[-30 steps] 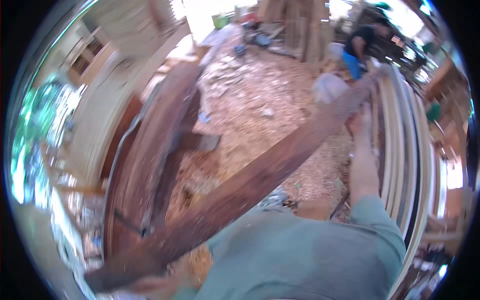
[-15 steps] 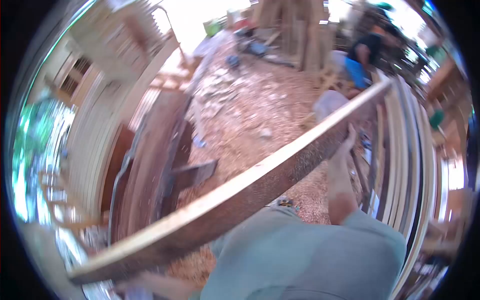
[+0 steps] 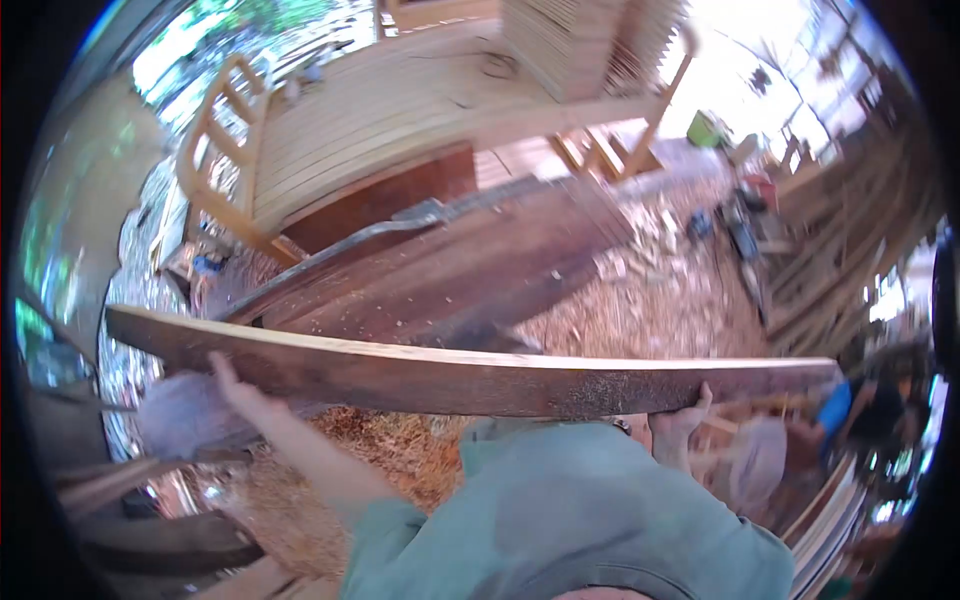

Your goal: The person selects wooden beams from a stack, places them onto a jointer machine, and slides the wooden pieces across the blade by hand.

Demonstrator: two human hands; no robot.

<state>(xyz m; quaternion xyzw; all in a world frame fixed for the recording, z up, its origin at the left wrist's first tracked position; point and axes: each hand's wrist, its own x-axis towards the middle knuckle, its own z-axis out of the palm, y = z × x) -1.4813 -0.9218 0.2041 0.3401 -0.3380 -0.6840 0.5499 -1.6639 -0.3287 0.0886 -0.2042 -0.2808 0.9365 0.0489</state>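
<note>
Left hand (image 3: pixel 248 398) and right hand (image 3: pixel 677 425) grip the board (image 3: pixel 450 386) from its near side, well apart, toward opposite ends; its long axis runs hand to hand, a dark slab (image 3: pixel 480 260) beyond.

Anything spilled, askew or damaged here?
Loose shavings and pale scraps lie strewn about: untidy, though probably normal for woodworking. The plank held by the left hand and right hand looks slightly bowed, possibly lens distortion; I see no break.
</note>
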